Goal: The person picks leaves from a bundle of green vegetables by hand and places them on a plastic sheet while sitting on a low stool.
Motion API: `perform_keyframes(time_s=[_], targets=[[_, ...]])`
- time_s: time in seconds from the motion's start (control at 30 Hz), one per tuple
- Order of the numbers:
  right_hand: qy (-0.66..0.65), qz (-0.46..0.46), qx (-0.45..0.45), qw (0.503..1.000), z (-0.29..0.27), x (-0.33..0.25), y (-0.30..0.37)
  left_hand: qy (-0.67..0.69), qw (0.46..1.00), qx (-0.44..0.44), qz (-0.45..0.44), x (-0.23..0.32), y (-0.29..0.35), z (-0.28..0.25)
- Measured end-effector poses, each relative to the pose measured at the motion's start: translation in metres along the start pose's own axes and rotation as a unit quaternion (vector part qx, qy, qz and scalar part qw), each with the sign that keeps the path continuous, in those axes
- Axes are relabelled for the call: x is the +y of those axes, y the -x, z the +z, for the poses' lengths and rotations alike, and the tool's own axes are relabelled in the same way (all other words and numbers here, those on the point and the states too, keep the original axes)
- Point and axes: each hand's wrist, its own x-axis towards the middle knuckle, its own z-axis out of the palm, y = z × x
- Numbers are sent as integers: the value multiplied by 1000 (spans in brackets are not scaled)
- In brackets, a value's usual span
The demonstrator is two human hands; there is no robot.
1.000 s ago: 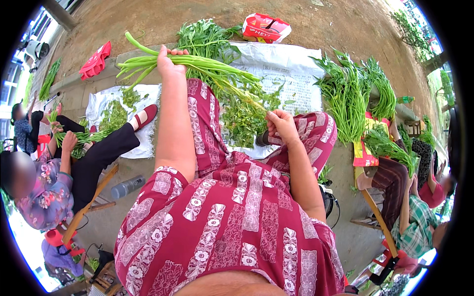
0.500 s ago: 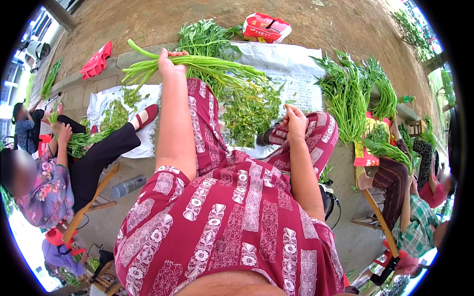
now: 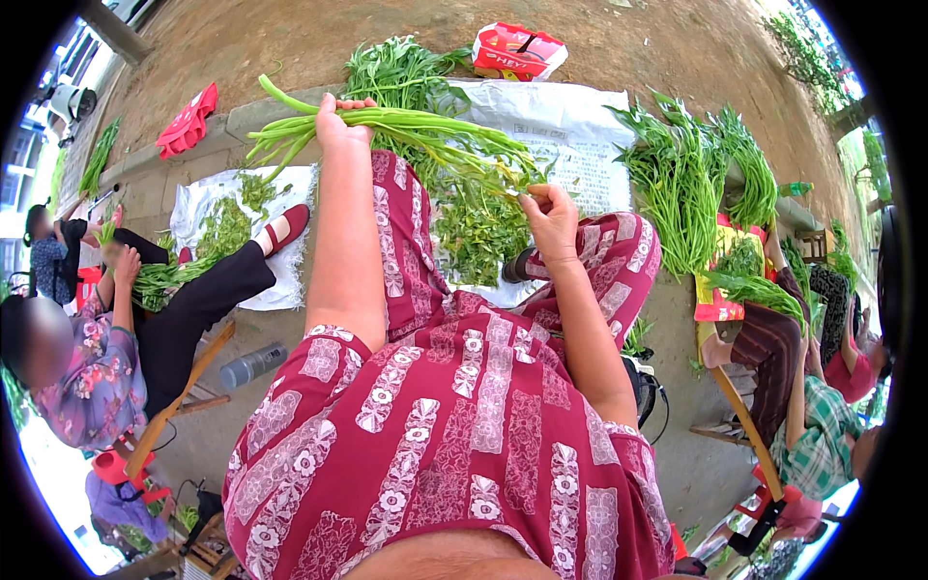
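A long bunch of green vegetable stems (image 3: 435, 129) lies across the palm of my left hand (image 3: 343, 124), whose fingers curl round it. The thick cut ends point left, and the thin leafy ends reach to the right. At those leafy ends my right hand (image 3: 554, 224) is closed in a pinch, thumb and forefinger at a small leaf. Below the bunch, between my knees, a heap of plucked leaves (image 3: 478, 232) covers part of a white plastic sheet (image 3: 590, 145).
More greens (image 3: 396, 72) lie beyond my left hand, beside a red and white bag (image 3: 519, 51). Large bundles (image 3: 677, 193) rest at the right. A red cloth bag (image 3: 188, 121) and a grey bottle (image 3: 253, 364) are at the left. People with greens sit on both sides.
My right hand has moved left to the leafy ends of the bunch. My left hand has shifted slightly to the right with the stems still in it.
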Motion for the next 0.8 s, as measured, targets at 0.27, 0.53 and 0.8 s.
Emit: perform_keyframes(time_s=[0.27,0.53,0.8], targets=[[-25,17,-4,1000,11,3,-5,-13,1000,-5,-7,-7,4,2],[6,-38,-7,999,0,-1,3,-31,999,1,8,-9,7,3],[53,-33,-24,998,-1,14,2,-85,995,-1,46,-15,13,9]])
